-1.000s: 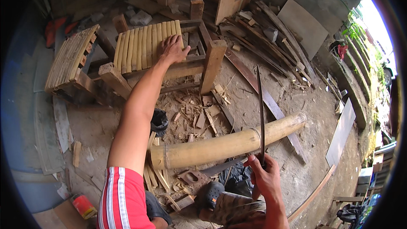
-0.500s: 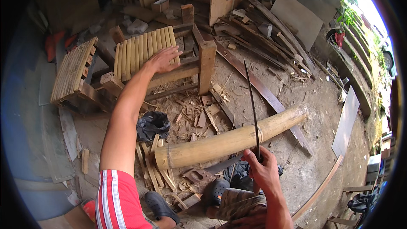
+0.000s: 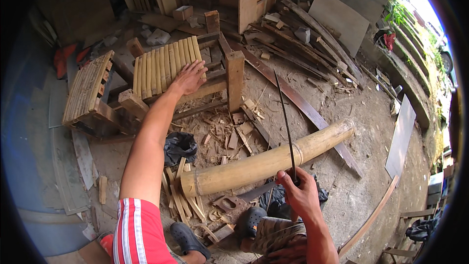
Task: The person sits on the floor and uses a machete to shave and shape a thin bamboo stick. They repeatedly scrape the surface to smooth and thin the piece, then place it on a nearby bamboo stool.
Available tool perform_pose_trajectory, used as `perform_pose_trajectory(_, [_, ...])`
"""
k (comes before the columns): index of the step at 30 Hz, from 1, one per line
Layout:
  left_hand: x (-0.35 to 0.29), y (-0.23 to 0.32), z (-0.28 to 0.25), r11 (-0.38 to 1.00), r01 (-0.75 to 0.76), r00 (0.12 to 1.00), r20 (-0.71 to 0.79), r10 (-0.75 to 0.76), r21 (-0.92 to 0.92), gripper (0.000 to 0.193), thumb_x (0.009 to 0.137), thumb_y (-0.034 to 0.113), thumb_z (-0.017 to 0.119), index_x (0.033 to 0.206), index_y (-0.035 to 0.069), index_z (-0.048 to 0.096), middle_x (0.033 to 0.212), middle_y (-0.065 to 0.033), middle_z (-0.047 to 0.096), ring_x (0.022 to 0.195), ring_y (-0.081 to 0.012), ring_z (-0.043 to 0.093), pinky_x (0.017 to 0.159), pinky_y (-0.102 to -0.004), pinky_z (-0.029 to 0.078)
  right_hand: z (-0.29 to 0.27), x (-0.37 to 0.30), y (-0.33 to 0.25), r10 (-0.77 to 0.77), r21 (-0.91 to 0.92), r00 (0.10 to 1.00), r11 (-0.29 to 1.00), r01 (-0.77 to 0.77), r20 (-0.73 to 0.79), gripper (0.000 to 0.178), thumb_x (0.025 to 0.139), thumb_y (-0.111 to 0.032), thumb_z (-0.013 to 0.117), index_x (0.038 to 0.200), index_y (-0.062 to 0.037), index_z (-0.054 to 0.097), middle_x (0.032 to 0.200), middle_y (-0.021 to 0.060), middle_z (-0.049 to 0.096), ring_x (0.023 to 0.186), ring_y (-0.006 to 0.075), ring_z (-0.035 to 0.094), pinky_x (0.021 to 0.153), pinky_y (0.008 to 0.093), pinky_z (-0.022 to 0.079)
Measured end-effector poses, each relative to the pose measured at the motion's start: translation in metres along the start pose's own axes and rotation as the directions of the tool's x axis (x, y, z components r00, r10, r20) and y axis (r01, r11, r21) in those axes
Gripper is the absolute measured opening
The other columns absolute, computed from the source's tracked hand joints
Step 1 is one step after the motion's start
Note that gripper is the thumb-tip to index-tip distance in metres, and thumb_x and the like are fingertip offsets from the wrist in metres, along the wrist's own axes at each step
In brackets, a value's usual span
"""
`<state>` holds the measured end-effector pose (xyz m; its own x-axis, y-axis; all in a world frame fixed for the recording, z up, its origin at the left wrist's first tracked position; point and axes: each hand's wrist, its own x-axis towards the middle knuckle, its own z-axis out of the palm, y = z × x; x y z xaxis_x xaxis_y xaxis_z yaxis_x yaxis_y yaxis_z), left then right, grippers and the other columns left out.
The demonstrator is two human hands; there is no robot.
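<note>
My left hand [image 3: 189,78] rests with fingers spread at the right end of a row of bamboo slats [image 3: 159,68], which lie across a wooden chair-like frame [image 3: 235,80]. In my right hand [image 3: 303,194] is a long knife [image 3: 287,122], its thin dark blade pointing up and away. The fingers wrap its handle, which is mostly hidden. Behind the blade a thick bamboo pole [image 3: 244,170] lies slantwise on the ground. A handsaw [image 3: 227,203] lies by the pole's near side, its blade partly covered.
Wood strips [image 3: 181,193] and a black plastic bag [image 3: 180,147] lie left of the pole. A long flat board [image 3: 293,99] passes under it. Old planks [image 3: 303,44] are piled at the back right. A second slatted panel [image 3: 88,88] stands at the left. Shavings litter the ground.
My left hand has settled lower and flatter onto the slats. The knife's tip leans slightly further left. The whole view has shifted a little.
</note>
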<state>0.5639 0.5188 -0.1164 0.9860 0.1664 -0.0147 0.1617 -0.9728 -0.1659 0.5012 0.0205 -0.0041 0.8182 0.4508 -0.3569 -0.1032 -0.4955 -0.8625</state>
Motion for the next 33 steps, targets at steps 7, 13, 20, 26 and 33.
perform_pose_trajectory(7, [0.000, 0.011, -0.008, 0.989, 0.136, 0.984, 0.121, -0.129, -0.058, 0.065, 0.103, 0.045, 0.033, 0.157, 0.018, 0.011, 0.164, -0.0051, 0.009, 0.150, -0.0255, 0.011, 0.122, -0.0434, 0.013, 0.001, -0.004, -0.012, 0.018, -0.004, 1.000, 1.000, -0.018, 0.002, 0.044, 0.089, -0.041, 0.067, 0.085, 0.0027, 0.065, 0.060, 0.0074, 0.056, 0.056, 0.0139, 0.049, 0.055, 0.0334, 0.042])
perform_pose_trajectory(13, [-0.042, 0.055, 0.000, 0.901, 0.421, 0.892, -0.132, -0.432, -0.105, 0.081, 0.098, 0.050, 0.043, 0.157, 0.008, 0.007, 0.163, -0.0148, 0.006, 0.151, -0.0303, 0.006, 0.122, -0.0465, 0.005, 0.004, -0.004, -0.006, -0.081, -0.095, 0.996, 0.992, 0.084, 0.032, 0.044, 0.092, -0.041, 0.065, 0.086, 0.0029, 0.064, 0.068, 0.0070, 0.062, 0.052, 0.0114, 0.050, 0.051, 0.0309, 0.042])
perform_pose_trajectory(20, [-0.222, 0.162, 0.061, 0.966, 0.132, 0.973, -0.156, -0.169, -0.224, 0.084, 0.094, 0.043, 0.052, 0.155, 0.003, 0.011, 0.163, -0.0193, 0.004, 0.151, -0.0322, 0.002, 0.121, -0.0480, 0.001, 0.013, -0.016, -0.010, -0.198, -0.181, 0.976, 0.960, 0.213, 0.094, 0.043, 0.091, -0.040, 0.065, 0.088, 0.0029, 0.065, 0.066, 0.0074, 0.061, 0.054, 0.0143, 0.053, 0.053, 0.0320, 0.044])
perform_pose_trajectory(26, [-0.432, 0.290, 0.113, 0.821, 0.357, 0.932, 0.110, -0.346, -0.445, 0.080, 0.092, 0.034, 0.059, 0.153, 0.002, 0.019, 0.160, -0.0211, 0.013, 0.149, -0.0363, 0.009, 0.121, -0.0500, 0.006, 0.018, -0.049, -0.004, -0.248, -0.473, 0.935, 0.811, 0.344, 0.254, 0.042, 0.089, -0.037, 0.066, 0.091, 0.0050, 0.065, 0.078, 0.0265, 0.066, 0.076, 0.0419, 0.066, 0.070, 0.0457, 0.050])
perform_pose_trajectory(33, [-0.575, 0.402, 0.132, 0.695, 0.506, 0.862, 0.264, -0.434, -0.511, 0.066, 0.093, 0.034, 0.056, 0.146, 0.002, 0.036, 0.155, -0.0209, 0.030, 0.146, -0.0368, 0.021, 0.118, -0.0507, 0.017, 0.018, -0.067, 0.019, -0.120, -0.709, 0.848, 0.496, 0.502, 0.516, 0.045, 0.083, -0.039, 0.069, 0.102, 0.0019, 0.070, 0.098, 0.0248, 0.069, 0.098, 0.0378, 0.067, 0.086, 0.0452, 0.053])
